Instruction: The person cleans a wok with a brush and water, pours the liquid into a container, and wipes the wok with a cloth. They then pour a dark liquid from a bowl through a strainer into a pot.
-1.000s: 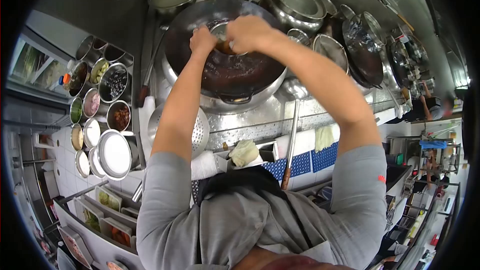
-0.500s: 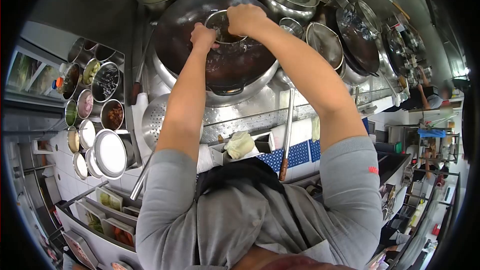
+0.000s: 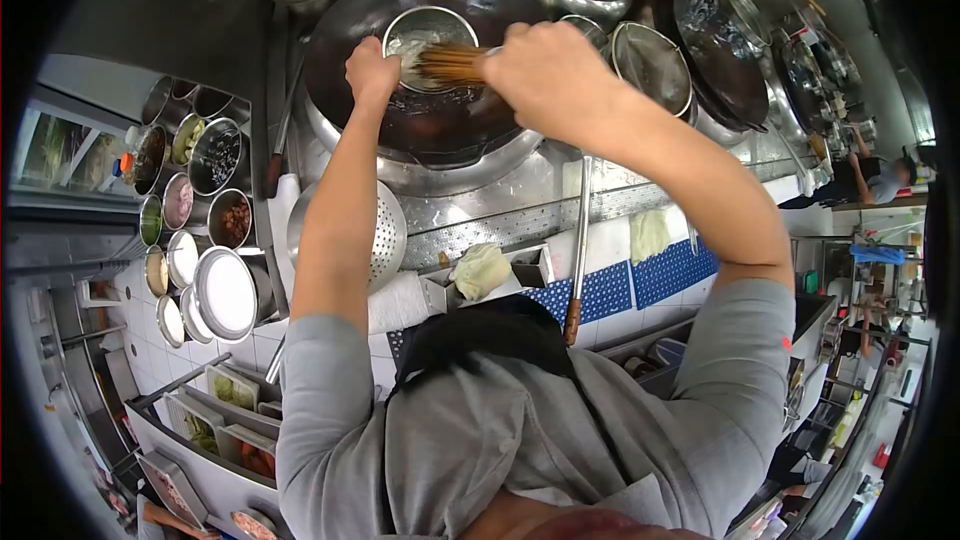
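The left hand [image 3: 372,72] is closed on the left edge, likely the surest hold, of a probably light, slippery metal bowl [image 3: 428,28] within the wok's rim [image 3: 318,48], where a springy-looking brush [image 3: 450,65] reaches from the clenched right hand [image 3: 553,75].

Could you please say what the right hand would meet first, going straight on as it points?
Probably the metal bowl, at its rim beside the brush the right hand holds, though depth is unclear.

grey short-sleeved cloth shirt [image 3: 460,430], small red mark [image 3: 787,344] on right sleeve [image 3: 742,350]; black cloth [image 3: 490,342] covers waist, thin black strap [image 3: 598,440].
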### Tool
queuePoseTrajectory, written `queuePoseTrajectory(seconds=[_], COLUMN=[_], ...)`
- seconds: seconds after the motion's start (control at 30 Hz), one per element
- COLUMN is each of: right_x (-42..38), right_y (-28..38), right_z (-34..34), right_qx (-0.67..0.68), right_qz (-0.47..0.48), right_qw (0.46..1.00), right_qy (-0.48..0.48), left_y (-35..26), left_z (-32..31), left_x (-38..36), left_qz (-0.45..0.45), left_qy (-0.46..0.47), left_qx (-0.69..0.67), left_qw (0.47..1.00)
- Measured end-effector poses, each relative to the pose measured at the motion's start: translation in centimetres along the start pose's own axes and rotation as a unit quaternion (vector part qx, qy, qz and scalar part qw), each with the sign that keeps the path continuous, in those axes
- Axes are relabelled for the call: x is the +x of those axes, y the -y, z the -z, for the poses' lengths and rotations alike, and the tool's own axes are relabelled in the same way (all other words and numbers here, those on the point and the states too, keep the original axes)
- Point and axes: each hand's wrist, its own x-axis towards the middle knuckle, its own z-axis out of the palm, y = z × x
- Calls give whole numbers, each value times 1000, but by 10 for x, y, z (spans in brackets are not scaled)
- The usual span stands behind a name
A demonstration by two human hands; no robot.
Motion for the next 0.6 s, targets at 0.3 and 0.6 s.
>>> queuePoseTrajectory(seconds=[0.3, 0.6], right_x=[59, 56], right_y=[-12, -21], right_z=[-62, -88], right_qx=[87, 609], right_qz=[-71, -386], right_qw=[992, 657], right_qy=[61, 221], left_y=[5, -6], left_z=[-11, -15], left_x=[-20, -22], left_qz=[-77, -71], left_qy=[-71, -84], left_qx=[32, -1], left_qw=[994, 994])
